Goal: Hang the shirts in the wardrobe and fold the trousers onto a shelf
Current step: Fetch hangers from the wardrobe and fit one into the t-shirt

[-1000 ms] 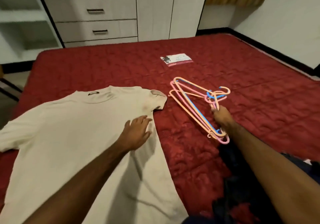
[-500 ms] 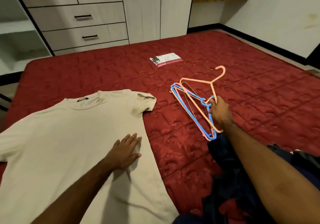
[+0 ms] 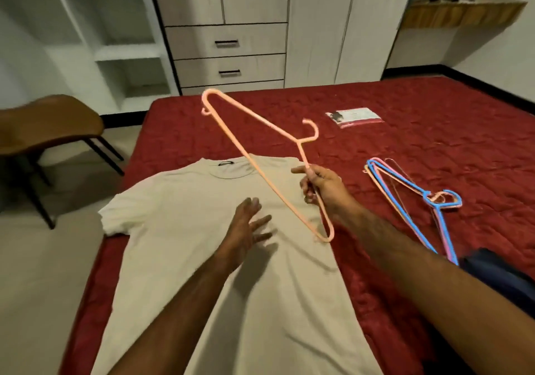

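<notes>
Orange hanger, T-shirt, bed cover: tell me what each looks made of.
Orange hanger, pinched by the right hand: likely moulded plastic, thin, smooth, uniform pastel colour.
T-shirt: apparently soft knit fabric, beige, matte, lying flat with a ribbed collar.
Bed cover: seemingly quilted textile, dark red, stitched puffy pattern with slight sheen.

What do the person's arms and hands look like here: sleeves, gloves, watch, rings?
Both forearms are bare as far as the frame shows, with no sleeve in view. The left hand and right hand wear no gloves, and no watch or wristband shows. Rings can't be ruled out; the fingers are blurred.
</notes>
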The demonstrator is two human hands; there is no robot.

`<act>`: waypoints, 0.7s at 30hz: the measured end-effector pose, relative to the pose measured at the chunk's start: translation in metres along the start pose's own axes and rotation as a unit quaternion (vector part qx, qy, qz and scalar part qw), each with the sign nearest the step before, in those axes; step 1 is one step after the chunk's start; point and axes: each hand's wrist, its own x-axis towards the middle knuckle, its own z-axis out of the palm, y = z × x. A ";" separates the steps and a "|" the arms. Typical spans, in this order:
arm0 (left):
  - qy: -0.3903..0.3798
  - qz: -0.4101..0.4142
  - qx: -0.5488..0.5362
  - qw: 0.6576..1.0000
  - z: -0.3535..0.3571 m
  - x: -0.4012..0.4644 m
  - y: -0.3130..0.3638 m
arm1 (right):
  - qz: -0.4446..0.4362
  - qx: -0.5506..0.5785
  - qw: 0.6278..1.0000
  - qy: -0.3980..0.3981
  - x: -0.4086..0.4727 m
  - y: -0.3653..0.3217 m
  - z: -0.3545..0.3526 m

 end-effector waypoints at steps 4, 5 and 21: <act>-0.006 0.069 -0.081 0.994 -0.049 0.015 0.028 | 0.073 0.030 0.997 -0.026 0.020 0.053 0.060; -0.002 0.072 -0.060 0.996 -0.062 0.023 0.031 | 0.091 0.042 0.994 -0.036 0.028 0.066 0.069; 0.057 0.010 0.167 0.984 -0.153 0.168 0.095 | 0.140 -0.005 0.988 0.061 0.212 0.060 0.047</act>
